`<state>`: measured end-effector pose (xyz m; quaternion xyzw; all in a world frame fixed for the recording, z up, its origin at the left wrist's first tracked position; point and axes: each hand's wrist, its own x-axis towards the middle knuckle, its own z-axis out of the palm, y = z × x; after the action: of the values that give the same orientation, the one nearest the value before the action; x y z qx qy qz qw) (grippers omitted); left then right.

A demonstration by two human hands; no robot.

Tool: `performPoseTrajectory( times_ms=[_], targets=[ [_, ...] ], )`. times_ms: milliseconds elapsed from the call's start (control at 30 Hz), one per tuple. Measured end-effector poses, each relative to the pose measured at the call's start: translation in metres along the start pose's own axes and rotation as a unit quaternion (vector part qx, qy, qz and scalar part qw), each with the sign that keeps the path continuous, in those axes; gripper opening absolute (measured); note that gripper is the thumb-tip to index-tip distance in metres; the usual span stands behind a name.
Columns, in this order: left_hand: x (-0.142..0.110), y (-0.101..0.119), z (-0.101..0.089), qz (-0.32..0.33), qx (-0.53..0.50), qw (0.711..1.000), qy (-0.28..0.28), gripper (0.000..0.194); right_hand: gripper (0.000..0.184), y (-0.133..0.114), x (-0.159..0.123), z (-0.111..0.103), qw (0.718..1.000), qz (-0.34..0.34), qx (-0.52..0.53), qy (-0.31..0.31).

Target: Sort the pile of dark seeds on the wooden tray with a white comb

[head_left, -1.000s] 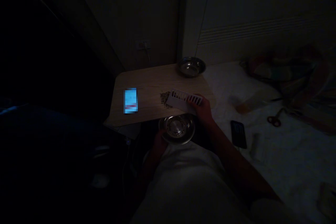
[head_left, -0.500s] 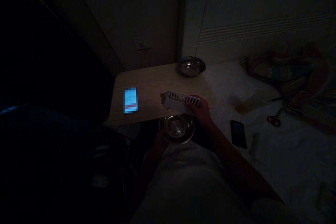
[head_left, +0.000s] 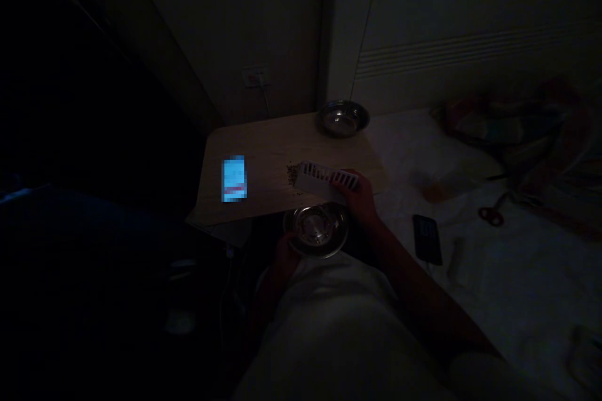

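Observation:
In dim light, my right hand (head_left: 358,200) is closed on a flat white slotted plastic piece (head_left: 317,183). It rests low over the wooden tabletop (head_left: 263,144), its left end against a small heap of dark grains (head_left: 292,172). Below the table's front edge, my left hand (head_left: 288,252) grips the rim of a shiny metal bowl (head_left: 337,239) close to my lap. A few small bits show inside that bowl, too dark to name.
A second metal bowl (head_left: 343,119) stands at the table's back right corner. A lit phone (head_left: 234,179) lies on the left. On the white bedding are a dark phone (head_left: 427,239), red-handled scissors (head_left: 490,216) and bunched cloth (head_left: 512,119). A wall socket (head_left: 256,77) holds a plugged cable.
Both hands, the slotted piece and the bowl are in nearly the same places. The picture has become slightly darker.

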<state>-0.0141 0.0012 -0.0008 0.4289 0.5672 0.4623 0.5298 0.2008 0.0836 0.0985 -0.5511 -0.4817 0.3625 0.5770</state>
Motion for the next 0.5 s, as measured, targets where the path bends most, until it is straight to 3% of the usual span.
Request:
performPoseTrajectory(
  times_ms=[233, 500],
  targets=[
    [-0.0023, 0.0012, -0.0003, 0.010, 0.020, 0.999, 0.024, 0.031, 0.026, -0.0013, -0.0008, 0.0014, 1.000, 0.002, 0.004, -0.012],
    [-0.0025, 0.0014, 0.0020, -0.043, -0.029, 0.997, 0.059, 0.028, 0.024, -0.0005, -0.0014, 0.0022, 1.000, 0.009, 0.006, -0.011]
  ],
)
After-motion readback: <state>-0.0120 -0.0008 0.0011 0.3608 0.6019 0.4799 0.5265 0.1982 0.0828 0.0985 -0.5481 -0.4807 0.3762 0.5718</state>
